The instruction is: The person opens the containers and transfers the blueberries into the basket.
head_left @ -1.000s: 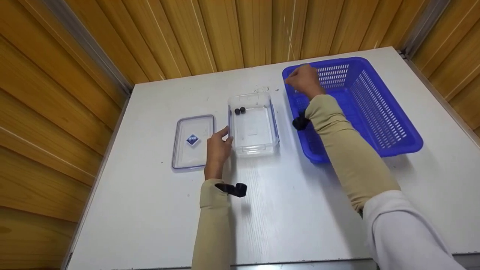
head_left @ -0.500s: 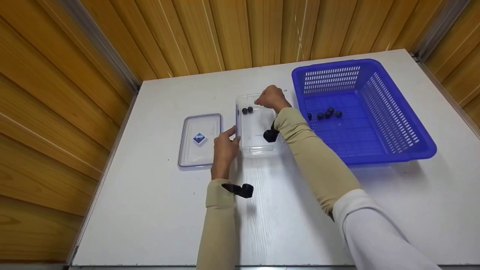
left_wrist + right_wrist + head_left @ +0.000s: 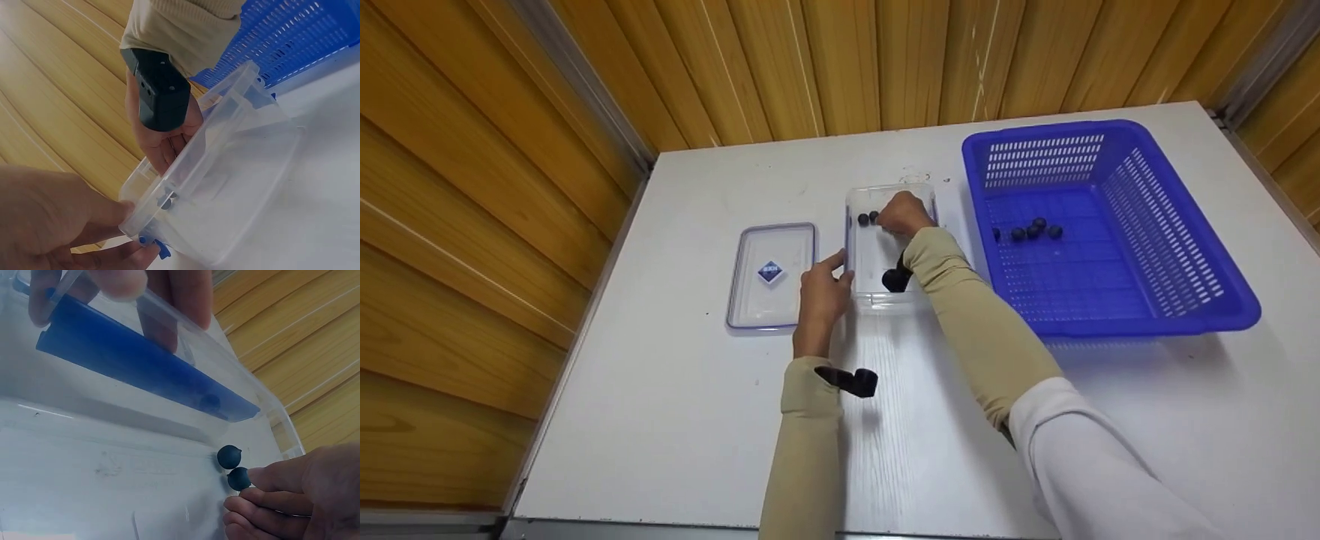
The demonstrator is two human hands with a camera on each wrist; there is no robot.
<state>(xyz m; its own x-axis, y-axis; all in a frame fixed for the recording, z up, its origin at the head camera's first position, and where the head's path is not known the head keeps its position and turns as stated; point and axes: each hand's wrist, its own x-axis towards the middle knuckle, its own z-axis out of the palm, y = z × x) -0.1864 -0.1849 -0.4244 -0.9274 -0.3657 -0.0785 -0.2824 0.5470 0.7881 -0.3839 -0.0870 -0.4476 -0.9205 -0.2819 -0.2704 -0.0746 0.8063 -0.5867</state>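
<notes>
A clear plastic food container (image 3: 877,259) with blue side latches stands uncovered on the table. My left hand (image 3: 825,292) grips its left side, thumb at the rim and fingers by the blue latch (image 3: 146,363). My right hand (image 3: 906,212) reaches down inside, its fingers curled. Two small dark balls (image 3: 229,457), each with a tiny nub, lie against each other at the far left corner of the container. The right thumb tip overlaps the edge of the nearer ball (image 3: 239,478); I cannot tell whether the right fingers hold anything.
The container's lid (image 3: 750,300) lies flat at the left, with a blue-and-white diamond label (image 3: 770,272). A blue slotted basket (image 3: 1110,327) stands at the right with several dark balls (image 3: 1033,232) inside. A wooden panel wall (image 3: 840,67) borders the white table (image 3: 697,435).
My right hand has moved left from the basket's far left corner and down into the container. The left hand keeps its place at the container's side. The head view has shifted slightly.
</notes>
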